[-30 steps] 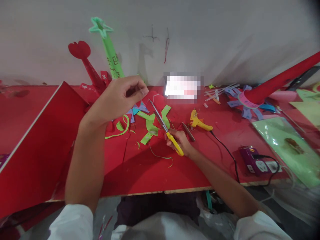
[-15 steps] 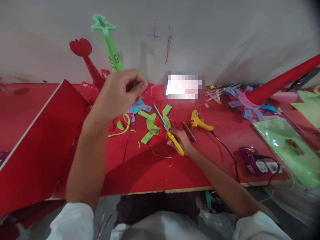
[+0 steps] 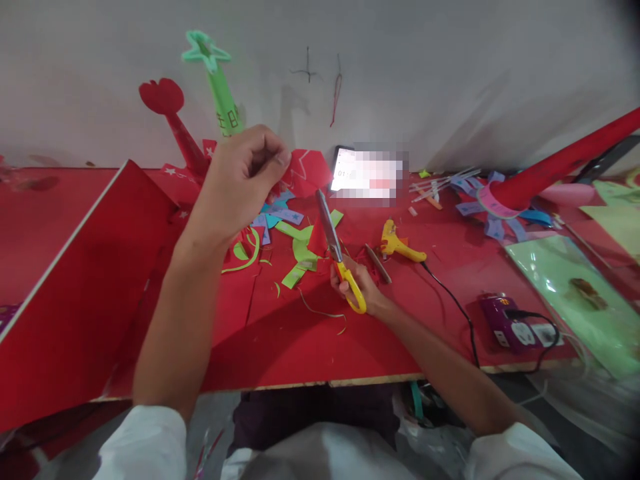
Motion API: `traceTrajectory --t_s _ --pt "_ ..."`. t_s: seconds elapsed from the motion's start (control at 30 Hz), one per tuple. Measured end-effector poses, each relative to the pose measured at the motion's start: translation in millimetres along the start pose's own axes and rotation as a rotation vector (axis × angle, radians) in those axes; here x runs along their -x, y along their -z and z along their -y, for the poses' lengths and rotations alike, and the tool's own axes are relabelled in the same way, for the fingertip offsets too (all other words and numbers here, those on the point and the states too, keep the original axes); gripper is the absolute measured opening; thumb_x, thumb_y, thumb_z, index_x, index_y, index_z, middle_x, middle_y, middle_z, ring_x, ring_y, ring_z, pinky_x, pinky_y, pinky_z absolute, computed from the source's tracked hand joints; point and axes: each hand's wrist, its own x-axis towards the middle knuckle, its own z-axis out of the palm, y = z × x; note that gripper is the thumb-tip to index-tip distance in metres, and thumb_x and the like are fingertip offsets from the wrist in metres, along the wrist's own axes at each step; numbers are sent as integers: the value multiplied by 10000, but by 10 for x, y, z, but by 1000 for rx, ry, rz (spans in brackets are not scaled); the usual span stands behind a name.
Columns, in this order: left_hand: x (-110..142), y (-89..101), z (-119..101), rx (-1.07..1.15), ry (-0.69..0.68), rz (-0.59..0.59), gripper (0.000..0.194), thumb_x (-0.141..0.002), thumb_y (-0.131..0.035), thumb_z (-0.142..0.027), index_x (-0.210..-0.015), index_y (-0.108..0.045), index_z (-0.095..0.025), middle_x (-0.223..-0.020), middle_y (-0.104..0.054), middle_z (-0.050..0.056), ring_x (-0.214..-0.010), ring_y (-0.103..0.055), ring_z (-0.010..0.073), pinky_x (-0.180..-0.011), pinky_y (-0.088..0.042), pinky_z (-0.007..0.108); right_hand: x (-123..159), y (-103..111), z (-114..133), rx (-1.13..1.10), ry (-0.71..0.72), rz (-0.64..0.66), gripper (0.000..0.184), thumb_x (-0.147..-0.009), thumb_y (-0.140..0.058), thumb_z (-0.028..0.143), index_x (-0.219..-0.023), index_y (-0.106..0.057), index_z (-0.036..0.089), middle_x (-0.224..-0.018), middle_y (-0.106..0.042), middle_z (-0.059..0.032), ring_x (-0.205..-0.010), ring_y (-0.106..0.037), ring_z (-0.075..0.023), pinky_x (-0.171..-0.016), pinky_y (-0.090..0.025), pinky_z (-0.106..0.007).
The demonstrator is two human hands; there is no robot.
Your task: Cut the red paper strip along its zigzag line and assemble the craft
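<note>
Red paper in the left hand, scissors in the right

The left hand (image 3: 250, 177) pinches a piece of red paper (image 3: 313, 172) between thumb and fingers, raised above the tabletop (image 3: 310, 353) toward its back edge; a pale zigzag line marks the sheet. The right hand (image 3: 370, 281) grips yellow-handled scissors (image 3: 332, 235), blades looking closed, tips just below the paper; whether they touch it I cannot tell.

Beneath the blades lies a light green cut-out (image 3: 303, 250), with a thin curled strip (image 3: 323, 313) nearer the front edge. Right of the scissors rests a yellow glue gun (image 3: 403, 248), its black cord running toward the front edge near a purple box (image 3: 505, 320). A lit phone (image 3: 367, 175), its screen partly blurred, stands at the back edge. A large red panel (image 3: 95, 287) slants over the front left corner; a red cone (image 3: 565, 160) leans toward the back right corner.
</note>
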Motion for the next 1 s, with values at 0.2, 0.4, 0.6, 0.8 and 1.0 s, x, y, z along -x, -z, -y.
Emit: traceTrajectory --t_s 0.2,0.4,0.6,0.8,1.0 --pt "25 -224 47 -6 6 117 263 -980 -808 -411 -900 -655 -212 -690 -593 -11 -605 -501 127 -556 -414 291 -63 6 191 -82 38 -231 573 -731 -919 645 -826 -511 254 -668 -576 52 -541 -479 -123 -497 -387 -268" --pt "97 -486 117 -1 42 257 140 -911 -740 -170 -880 -608 -207 -722 -568 -23 -614 -492 113 -579 -380 266 -178 -26 226 -320 169 -403 632 -735 -929 613 -849 -396 293 -807 -743 8 -419 -516 -122 -366 -387 -286" --pt "195 -692 177 -23 80 482 75 -916 -645 -169 -909 -577 -201 -827 -622 5 -739 -557 135 -670 -444 278 -192 52 196 -256 118 -593 612 -689 -957 567 -846 -429 301 -571 -584 91 -366 -494 -131 -343 -416 -291" --pt "267 -834 219 -112 85 535 76 -899 -602 -128 -896 -576 -199 -774 -595 -12 -700 -514 131 -638 -387 280 -182 45 253 -142 64 -675 474 -803 -874 529 -887 -473 291 -488 -539 101 -362 -502 -150 -356 -410 -291" --pt "253 -807 239 -149 54 573 98 -882 -587 -98 -900 -588 -195 -767 -603 -16 -684 -517 122 -638 -369 281 -186 114 246 -80 71 -713 503 -822 -847 622 -870 -476 286 -554 -517 92 -390 -483 -142 -389 -445 -323"
